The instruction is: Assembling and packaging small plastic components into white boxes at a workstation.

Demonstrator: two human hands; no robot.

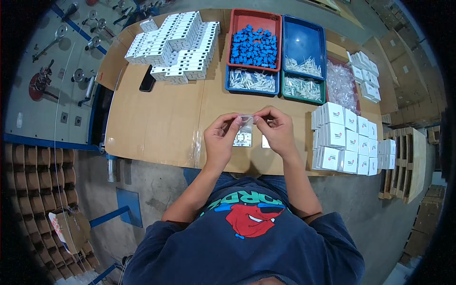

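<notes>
A small clear plastic bag [245,124] is stretched between my two hands over the cardboard-covered table. Its left upper edge is pinched by the thumb and fingers of my left hand [220,138]. My right hand [278,132] pinches the right upper edge the same way. Whether anything is inside the bag, I cannot tell. Just below it lies a small white square piece [242,139] with metallic parts. Beside my right thumb, a second white piece [265,142] is partly hidden by that hand.
Behind my hands stand a red tray [230,45] of blue parts, a blue tray [304,40] and a green tray [304,99] of white pieces. White boxes [335,135] are stacked at right, white units [175,42] at far left, near a black phone [148,80].
</notes>
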